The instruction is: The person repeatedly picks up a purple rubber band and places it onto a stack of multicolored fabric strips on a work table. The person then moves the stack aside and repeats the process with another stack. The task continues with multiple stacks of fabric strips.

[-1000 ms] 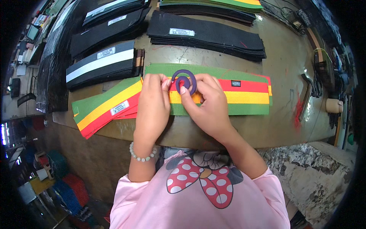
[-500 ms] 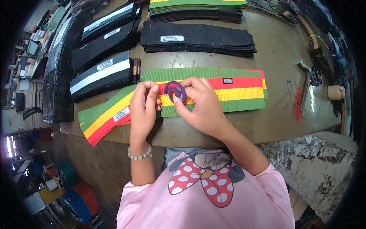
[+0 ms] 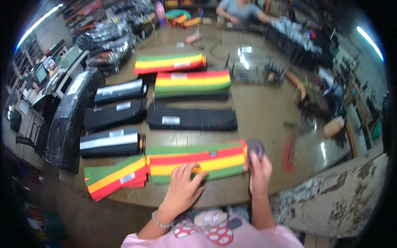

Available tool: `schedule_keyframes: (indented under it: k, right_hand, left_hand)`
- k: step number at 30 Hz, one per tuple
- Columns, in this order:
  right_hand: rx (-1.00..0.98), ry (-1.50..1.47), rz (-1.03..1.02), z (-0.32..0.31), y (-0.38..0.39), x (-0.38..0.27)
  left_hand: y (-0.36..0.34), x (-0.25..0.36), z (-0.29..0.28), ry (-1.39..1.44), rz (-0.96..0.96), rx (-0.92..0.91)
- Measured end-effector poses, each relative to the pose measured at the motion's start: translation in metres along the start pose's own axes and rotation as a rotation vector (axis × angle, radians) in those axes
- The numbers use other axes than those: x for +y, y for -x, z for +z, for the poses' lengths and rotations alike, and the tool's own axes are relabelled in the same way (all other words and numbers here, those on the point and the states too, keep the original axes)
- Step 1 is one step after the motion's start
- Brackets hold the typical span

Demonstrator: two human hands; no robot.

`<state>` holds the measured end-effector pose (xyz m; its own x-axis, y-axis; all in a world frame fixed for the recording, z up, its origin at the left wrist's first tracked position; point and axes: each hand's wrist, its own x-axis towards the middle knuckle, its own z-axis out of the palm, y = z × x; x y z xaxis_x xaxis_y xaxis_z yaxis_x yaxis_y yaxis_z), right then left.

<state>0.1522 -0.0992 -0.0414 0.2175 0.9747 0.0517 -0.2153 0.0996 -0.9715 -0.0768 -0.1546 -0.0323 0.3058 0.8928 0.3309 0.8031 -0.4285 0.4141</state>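
Observation:
In front of me lies a webbing strip [image 3: 223, 156] striped green, red and yellow, with a small black label, on top of other strips. My left hand [image 3: 183, 187] rests on its near half with the fingers apart. Near the strip's right end, my right hand [image 3: 260, 175] pinches a dark purple coil [image 3: 257, 145], blurred by motion. Whether the coil touches the strip I cannot tell. To the left, a fanned stack of similar striped strips [image 3: 113, 179] with a white label lies angled against the strip's left end.
Stacks of black strips [image 3: 194, 118] and black-and-white strips [image 3: 109, 142] stand beyond, with more striped stacks [image 3: 192, 80] farther back. Toward the right lie red threads [image 3: 289, 159] and a beige roll [image 3: 334, 126]. A person [image 3: 242, 12] is across the table.
My right hand has carried the purple coil rightward, to the strip's right end. My left hand has left the coil and spread over the strip. The view has tilted up, showing more table.

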Motion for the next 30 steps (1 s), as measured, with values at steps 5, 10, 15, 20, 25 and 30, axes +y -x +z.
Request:
schedule_keyframes:
  k: [5, 10, 15, 20, 25, 30]
  right_hand:
    - [0.039, -0.066, -0.013, -0.059, 0.026, -0.002]
    - [-0.394, 0.008, 0.194, -0.067, 0.055, 0.016]
    - [-0.937, 0.232, 0.143, -0.018, 0.066, 0.019]
    - [-1.03, 0.386, -0.025, 0.031, 0.087, 0.033]
    - [-0.621, 0.489, -0.056, -0.05, 0.052, 0.017]
    - [0.186, 0.661, -0.163, -0.135, 0.018, -0.004]
  left_hand:
    - [-0.018, -0.02, -0.011, 0.095, 0.082, -0.038]
    - [-0.033, -0.011, -0.062, -0.079, -0.084, 0.052]
    - [-0.004, -0.02, -0.127, -0.371, -0.341, 0.577]
    - [0.065, -0.097, -0.14, -0.428, -0.801, 0.531]
    - [0.1, -0.141, -0.079, -0.647, -0.877, 0.375]
    - [0.041, -0.066, -0.034, 0.01, -0.365, 0.463]
